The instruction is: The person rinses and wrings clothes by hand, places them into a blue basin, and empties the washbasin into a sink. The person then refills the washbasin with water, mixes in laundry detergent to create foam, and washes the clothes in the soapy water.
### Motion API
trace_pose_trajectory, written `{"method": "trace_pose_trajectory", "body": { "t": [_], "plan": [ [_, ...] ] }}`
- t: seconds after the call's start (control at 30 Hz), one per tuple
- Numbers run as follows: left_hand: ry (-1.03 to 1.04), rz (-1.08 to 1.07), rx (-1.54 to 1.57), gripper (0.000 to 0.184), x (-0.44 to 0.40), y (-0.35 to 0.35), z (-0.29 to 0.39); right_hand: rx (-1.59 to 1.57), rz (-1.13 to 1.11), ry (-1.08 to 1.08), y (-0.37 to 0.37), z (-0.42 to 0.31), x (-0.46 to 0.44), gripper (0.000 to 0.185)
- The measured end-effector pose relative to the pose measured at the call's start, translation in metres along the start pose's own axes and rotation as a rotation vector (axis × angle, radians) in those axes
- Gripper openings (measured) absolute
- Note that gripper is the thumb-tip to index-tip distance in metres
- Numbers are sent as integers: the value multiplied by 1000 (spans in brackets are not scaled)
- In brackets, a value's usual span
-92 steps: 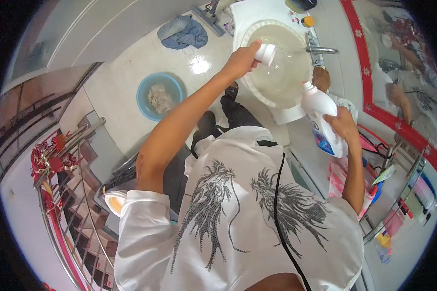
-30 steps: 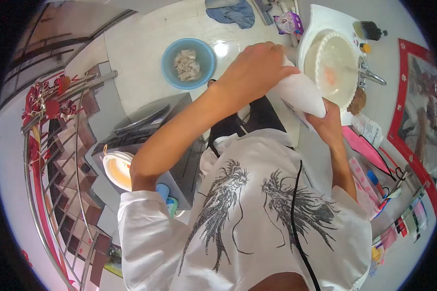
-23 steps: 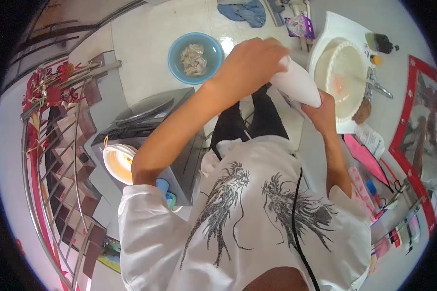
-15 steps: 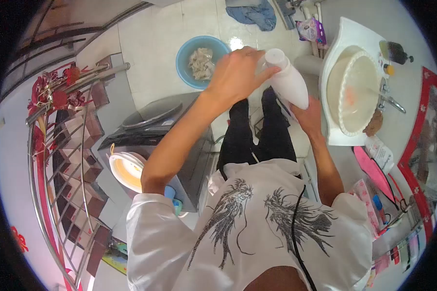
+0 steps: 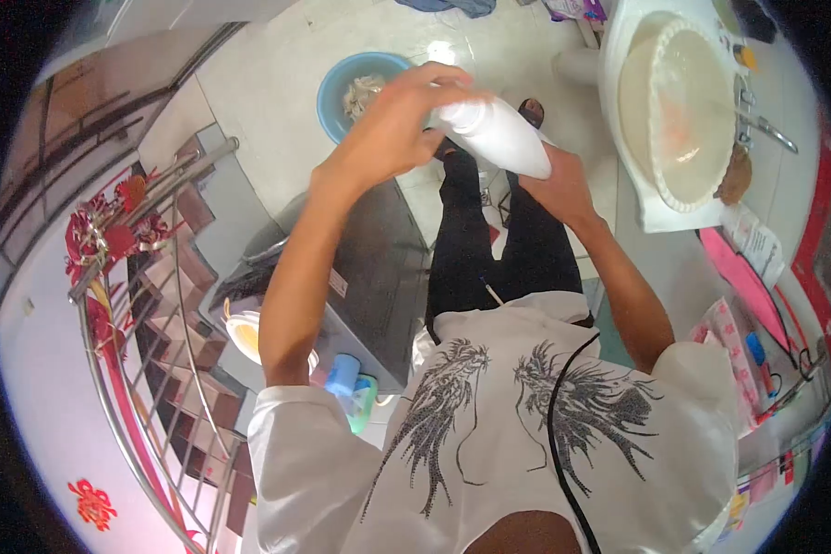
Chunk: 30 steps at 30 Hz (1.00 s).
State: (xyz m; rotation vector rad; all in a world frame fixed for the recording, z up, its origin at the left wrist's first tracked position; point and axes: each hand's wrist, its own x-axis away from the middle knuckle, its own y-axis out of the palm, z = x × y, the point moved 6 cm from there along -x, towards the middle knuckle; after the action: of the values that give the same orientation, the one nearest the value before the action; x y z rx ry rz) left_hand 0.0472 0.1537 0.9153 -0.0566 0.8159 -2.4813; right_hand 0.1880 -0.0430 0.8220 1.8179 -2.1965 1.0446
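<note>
A white plastic bottle (image 5: 500,137) is held in front of me, lying over on its side with its cap end to the left. My right hand (image 5: 561,189) is closed around its wide lower end. At the other end my left hand (image 5: 388,125) curls its fingers around the cap and neck; the cap is mostly hidden by them. Beyond my left hand a blue basin (image 5: 330,103) stands on the tiled floor, holding pale crumpled cloth (image 5: 358,95). The left hand covers part of the basin from view.
On the right is a white washbasin (image 5: 626,120) with a metal tap (image 5: 768,131). A dark washing machine (image 5: 379,249) stands to my left, near a stair with a metal railing (image 5: 111,397). A blue cup (image 5: 343,373) is by the machine.
The bottle has swung from nearly upright to lying more level, its cap end shifting left. My left hand moved left with it and now wraps the cap end. The view has shifted too.
</note>
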Motion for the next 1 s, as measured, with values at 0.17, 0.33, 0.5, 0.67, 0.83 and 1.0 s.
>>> {"method": "trace_pose_trajectory", "body": {
  "t": [0.17, 0.33, 0.5, 0.67, 0.83, 1.0],
  "plan": [
    [-622, -405, -432, 33, 4, 4, -27, 104, -52, -40, -4, 4, 2, 47],
    [-488, -530, -161, 35, -4, 29, -24, 166, 24, -99, -9, 14, 5, 46],
    [-231, -338, -69, 43, -9, 37, -12, 151, 5, -45, -8, 23, 1, 41],
    [-1011, -601, -151, 73, 9, 37, -48, 153, -6, -21, 0, 21, -5, 42],
    [-1308, -230, 526, 84, 90, 144, -89, 109, 132, -138, 45, 27, -23, 50],
    [-1339, 100, 712, 60, 95, 207, -127, 128, 20, -17, 79, 41, -36, 75]
  ]
}}
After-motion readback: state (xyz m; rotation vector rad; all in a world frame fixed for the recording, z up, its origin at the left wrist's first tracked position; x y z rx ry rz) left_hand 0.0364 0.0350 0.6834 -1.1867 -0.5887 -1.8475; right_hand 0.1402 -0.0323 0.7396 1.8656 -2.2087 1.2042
